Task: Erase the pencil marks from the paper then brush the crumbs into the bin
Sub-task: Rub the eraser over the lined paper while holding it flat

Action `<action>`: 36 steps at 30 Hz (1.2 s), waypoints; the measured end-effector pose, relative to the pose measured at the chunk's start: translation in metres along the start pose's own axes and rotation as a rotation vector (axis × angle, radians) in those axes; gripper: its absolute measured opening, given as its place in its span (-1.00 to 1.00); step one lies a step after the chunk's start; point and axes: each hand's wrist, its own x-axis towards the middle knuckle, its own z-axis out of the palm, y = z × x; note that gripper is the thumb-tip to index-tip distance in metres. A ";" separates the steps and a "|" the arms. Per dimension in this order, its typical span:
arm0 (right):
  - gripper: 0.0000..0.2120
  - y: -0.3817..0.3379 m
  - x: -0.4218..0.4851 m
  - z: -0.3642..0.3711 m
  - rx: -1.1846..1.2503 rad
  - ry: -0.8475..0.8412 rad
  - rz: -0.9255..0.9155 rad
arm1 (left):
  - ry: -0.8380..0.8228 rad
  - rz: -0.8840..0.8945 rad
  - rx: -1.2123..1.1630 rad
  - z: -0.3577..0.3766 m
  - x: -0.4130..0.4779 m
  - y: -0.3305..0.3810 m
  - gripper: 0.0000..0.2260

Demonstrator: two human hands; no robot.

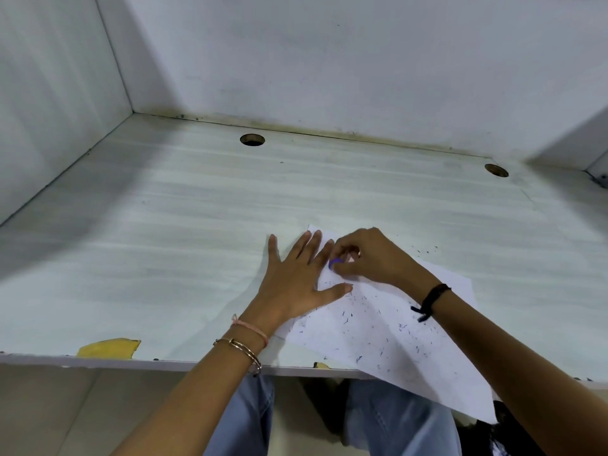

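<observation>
Our left hand (297, 284) lies flat, fingers spread, on the white crumb-strewn paper sheet (388, 327) on the pale bench (164, 241). Beside it, our right hand (371, 258) pinches a small purple eraser (334, 263) against the sheet's far corner.

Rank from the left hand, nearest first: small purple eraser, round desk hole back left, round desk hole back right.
From the left hand:
1. Small purple eraser, pinched by the right hand.
2. Back-left round hole, ahead.
3. Back-right round hole, far right.

White paper (388, 324) flecked dark; purple eraser (334, 263); pale streaked desk (197, 209).
</observation>
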 end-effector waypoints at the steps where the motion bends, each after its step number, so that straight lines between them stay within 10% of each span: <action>1: -0.94 0.005 0.004 -0.003 -0.008 0.023 0.009 | -0.005 -0.002 -0.002 0.000 0.000 0.000 -0.21; 13: -0.94 0.011 0.021 -0.013 -0.087 0.138 0.067 | -0.011 -0.004 -0.007 -0.001 0.000 0.000 -0.21; 17: -0.97 0.001 0.011 -0.007 -0.059 -0.078 -0.018 | 0.014 0.008 -0.028 0.000 0.000 0.000 -0.22; 22: -0.95 0.012 0.027 -0.016 -0.120 0.127 0.103 | -0.004 -0.003 -0.009 -0.001 0.000 0.000 -0.21; 26: -0.94 0.000 0.017 -0.006 -0.052 -0.064 0.025 | 0.023 0.011 -0.029 -0.001 -0.001 0.000 -0.22; 31: -0.94 0.020 0.031 -0.020 -0.154 0.163 0.147 | -0.007 -0.003 -0.008 -0.003 -0.001 0.000 -0.20; 36: -0.94 0.006 0.017 -0.010 -0.062 -0.082 0.036 | 0.009 0.006 -0.019 -0.002 0.000 0.001 -0.21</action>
